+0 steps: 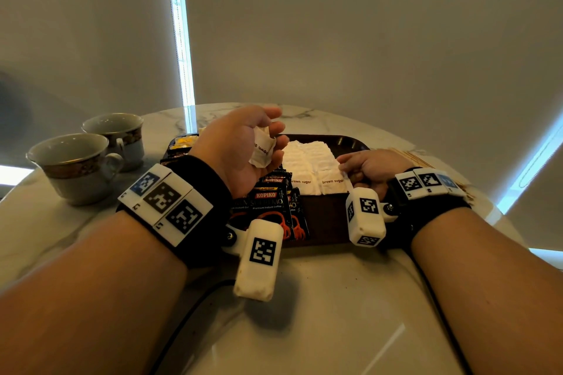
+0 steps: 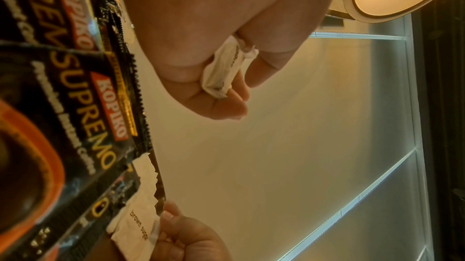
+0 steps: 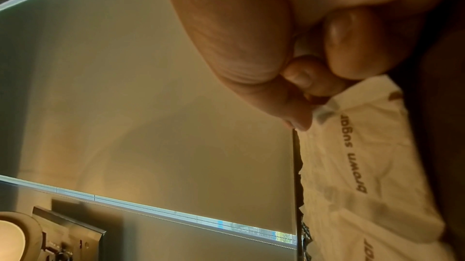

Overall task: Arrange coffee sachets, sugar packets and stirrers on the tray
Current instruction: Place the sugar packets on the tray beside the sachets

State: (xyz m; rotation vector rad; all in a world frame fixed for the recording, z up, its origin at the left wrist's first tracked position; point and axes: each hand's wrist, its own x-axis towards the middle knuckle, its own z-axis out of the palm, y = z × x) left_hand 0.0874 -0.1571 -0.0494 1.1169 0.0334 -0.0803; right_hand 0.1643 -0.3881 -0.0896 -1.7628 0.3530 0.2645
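The head view looks forward and down from above onto the tabletop (image 1: pixel 320 298) and tray (image 1: pixel 323 222). Both wrist views sit low and very close, looking sideways across the tray. All three views share the white sugar packets (image 1: pixel 332 181) (image 2: pixel 137 223) (image 3: pixel 357 156).

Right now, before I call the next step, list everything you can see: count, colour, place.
tray: one, dark brown, centre of table
coffee sachets: several overlapping, black with red and orange print, tray's left part
sugar packets: many, white, rows in tray's middle
held sugar packets: at least one, white, crumpled, in left hand
stirrers: several, light wood, on table right of tray
yellow packets: count unclear, at tray's far left corner
cups: two, white with patterned bands, table's left side
table: one, pale marble
left hand: raised above the sachets
right hand: pinches a tray packet's edge
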